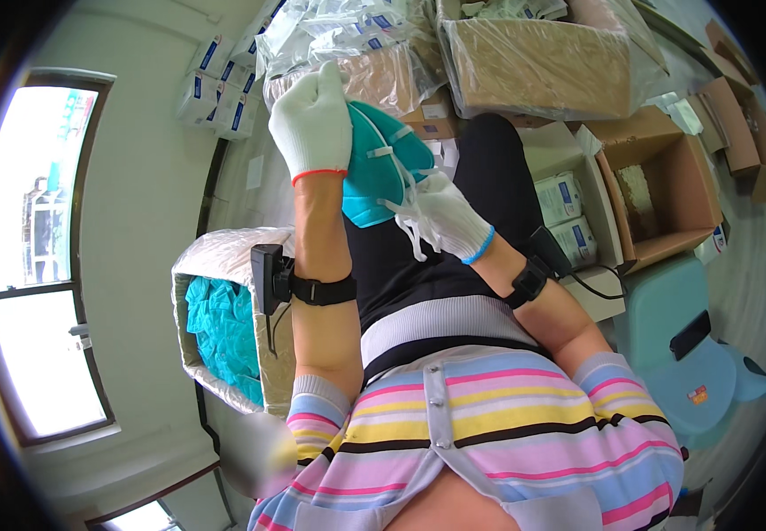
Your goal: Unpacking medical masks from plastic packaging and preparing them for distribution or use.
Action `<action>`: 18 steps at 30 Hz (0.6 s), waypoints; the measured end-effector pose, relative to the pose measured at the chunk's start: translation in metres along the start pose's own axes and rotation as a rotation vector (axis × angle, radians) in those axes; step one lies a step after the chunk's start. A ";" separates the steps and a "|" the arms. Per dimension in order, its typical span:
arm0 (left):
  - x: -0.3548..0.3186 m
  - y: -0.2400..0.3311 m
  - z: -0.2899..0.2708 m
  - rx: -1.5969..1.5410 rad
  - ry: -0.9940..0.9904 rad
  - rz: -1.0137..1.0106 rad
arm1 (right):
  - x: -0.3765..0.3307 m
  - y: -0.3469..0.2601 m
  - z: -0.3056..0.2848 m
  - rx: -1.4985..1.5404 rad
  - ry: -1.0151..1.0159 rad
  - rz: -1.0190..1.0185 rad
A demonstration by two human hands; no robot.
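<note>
Two or more teal face masks (374,181) with white straps are held up over my lap, overlapping one another. My left hand (312,124), in a white knit glove with a red cuff edge, is closed at their left side and grips them; its fingertips are partly hidden. On the masks' right side my right hand (449,217), gloved in white with a blue cuff edge, has its fingers closed on the white straps (411,217). Some strap ends dangle below the fingers.
To the left stands a plastic-lined carton (272,354) with teal masks inside. Ahead are lined cartons (538,66) with packets. At right are an open brown box (666,226), a box of white packs (560,199) and a light-blue stool (666,301). White boxes (219,93) stack by the wall.
</note>
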State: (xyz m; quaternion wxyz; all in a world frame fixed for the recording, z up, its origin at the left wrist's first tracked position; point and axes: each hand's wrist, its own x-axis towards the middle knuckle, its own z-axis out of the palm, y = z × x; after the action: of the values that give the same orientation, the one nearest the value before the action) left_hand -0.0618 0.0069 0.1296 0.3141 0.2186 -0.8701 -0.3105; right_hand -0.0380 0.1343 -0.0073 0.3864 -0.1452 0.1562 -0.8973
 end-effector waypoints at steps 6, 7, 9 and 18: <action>-0.001 -0.012 -0.001 0.228 0.126 0.193 | 0.019 -0.010 -0.023 -1.288 -0.145 -0.286; 0.000 -0.010 -0.003 0.226 0.126 0.194 | 0.016 -0.023 -0.034 -1.973 -0.236 -0.876; 0.002 -0.009 -0.012 0.288 0.152 0.198 | 0.003 -0.040 -0.029 -1.180 0.349 -0.305; -0.018 0.006 -0.009 0.434 0.113 0.516 | 0.011 -0.075 0.057 -1.526 0.327 -0.971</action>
State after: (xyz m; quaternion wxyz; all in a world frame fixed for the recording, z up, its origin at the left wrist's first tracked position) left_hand -0.0444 0.0176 0.1316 0.3762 0.0697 -0.9238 -0.0155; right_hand -0.0721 0.1654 0.0759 -0.2603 -0.2818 0.6806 -0.6241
